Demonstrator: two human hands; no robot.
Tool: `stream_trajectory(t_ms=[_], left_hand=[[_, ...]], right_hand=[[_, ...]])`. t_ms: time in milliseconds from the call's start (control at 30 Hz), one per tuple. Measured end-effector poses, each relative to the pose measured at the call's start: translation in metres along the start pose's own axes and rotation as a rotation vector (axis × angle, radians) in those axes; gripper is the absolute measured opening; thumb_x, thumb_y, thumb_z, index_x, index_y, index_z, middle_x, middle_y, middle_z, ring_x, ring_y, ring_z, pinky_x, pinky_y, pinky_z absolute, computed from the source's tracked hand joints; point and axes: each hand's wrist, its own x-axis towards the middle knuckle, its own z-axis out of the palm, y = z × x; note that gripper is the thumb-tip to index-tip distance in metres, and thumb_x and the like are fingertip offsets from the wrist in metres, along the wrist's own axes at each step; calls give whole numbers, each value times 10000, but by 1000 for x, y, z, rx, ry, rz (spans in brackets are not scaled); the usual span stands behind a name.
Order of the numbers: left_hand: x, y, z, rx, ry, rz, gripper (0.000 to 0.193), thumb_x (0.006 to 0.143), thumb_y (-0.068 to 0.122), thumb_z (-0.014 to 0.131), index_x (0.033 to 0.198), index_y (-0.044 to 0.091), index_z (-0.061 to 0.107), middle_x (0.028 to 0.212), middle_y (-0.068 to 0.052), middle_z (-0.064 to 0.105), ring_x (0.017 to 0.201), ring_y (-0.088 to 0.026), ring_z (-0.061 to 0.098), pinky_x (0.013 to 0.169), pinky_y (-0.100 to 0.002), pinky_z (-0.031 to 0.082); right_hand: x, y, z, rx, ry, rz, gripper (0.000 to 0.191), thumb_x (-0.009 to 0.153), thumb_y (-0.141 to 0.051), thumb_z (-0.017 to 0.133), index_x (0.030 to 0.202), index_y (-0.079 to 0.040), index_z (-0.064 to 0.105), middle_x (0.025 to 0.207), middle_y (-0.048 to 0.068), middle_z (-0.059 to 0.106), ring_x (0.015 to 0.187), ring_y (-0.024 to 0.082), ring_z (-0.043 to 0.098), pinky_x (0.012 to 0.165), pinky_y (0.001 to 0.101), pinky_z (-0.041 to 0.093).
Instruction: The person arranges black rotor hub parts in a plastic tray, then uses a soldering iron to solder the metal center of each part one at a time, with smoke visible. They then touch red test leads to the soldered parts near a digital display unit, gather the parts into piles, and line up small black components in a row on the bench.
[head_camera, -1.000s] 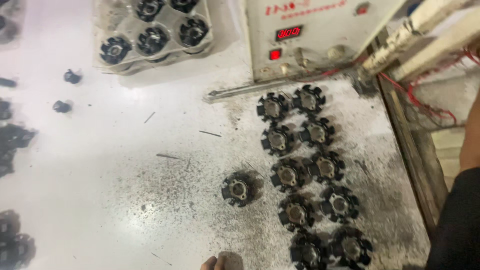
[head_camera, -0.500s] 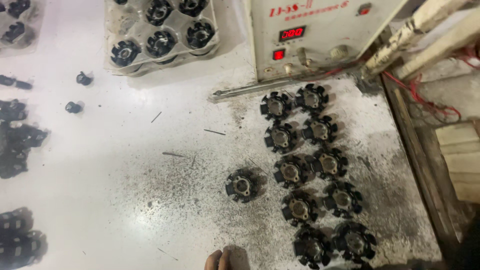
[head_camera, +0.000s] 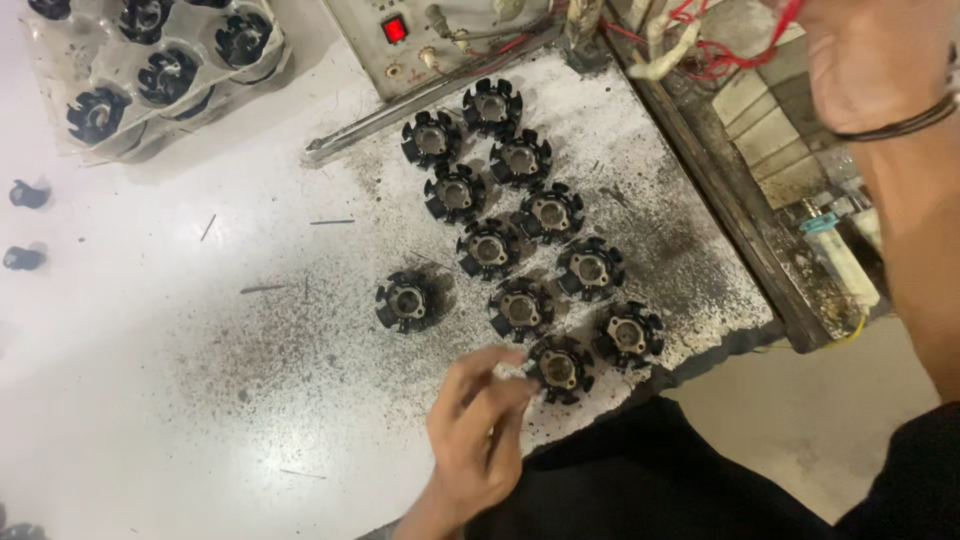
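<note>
near the table edge, left hand (head_camera: 478, 440) fingers, loosely curled and empty, touch the nearest black rotor (head_camera: 559, 369).

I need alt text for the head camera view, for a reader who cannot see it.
A person's left hand reaches for the nearest black toothed round part, one of ten lying in two rows on a white table speckled with dark grit. An eleventh part lies apart, and the right hand is raised at the upper right.

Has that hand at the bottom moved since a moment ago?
Yes. The left hand has come up onto the table, fingertips now at the nearest black toothed part of the double row.
</note>
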Motion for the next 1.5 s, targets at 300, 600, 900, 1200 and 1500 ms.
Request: stream_trajectory(t_ms=[300, 600, 900, 1200, 1500], left_hand=[[134, 46, 70, -344, -252, 24, 88, 1018, -26, 641, 1080, -6, 700, 1127, -125, 673, 913, -156, 699, 830, -285, 569], [118, 25, 69, -632, -397, -137, 115, 1117, 28, 582, 1064, -21, 671, 1005, -78, 680, 949, -104, 612, 918, -276, 508], [83, 39, 91, -290, -355, -1, 111, 1053, 37, 621, 1140, 26, 689, 996, -126, 706, 884, -243, 719, 800, -317, 575], [-21, 22, 191, -212, -599, 224, 113, 983, 73, 634, 1071, 129, 678, 1072, -9, 724, 1016, -176, 666, 1018, -309, 521], [-99, -44, 246, -174, -885, 264, 160, 835, 187, 613, 982, 158, 671, 1390, -73, 677, 1197, -304, 632, 1051, -376, 545]], right_hand=[[-14, -131, 54, 114, -116, -314, 91, 1004, 80, 677, 1083, 36, 673, 950, 110, 685, 833, 162, 670, 785, 301, 551], [31, -90, 51, -252, -312, -504, 116, 999, -81, 803, 1100, -30, 779, 916, 91, 674, 781, 186, 640, 651, 327, 492], [52, -30, 1, -1163, -421, 13, 417, 1117, -338, 625, 889, -32, 795, 609, 118, 661, 513, 250, 638, 518, 354, 492], [6, 5, -31, -356, -452, 180, 318, 1038, -248, 682, 1264, -29, 726, 1023, 121, 740, 720, 199, 733, 585, 294, 597], [-85, -2, 43, -506, -671, -181, 426, 902, -218, 643, 1306, -83, 648, 1167, 115, 709, 960, 318, 712, 855, 401, 591]])
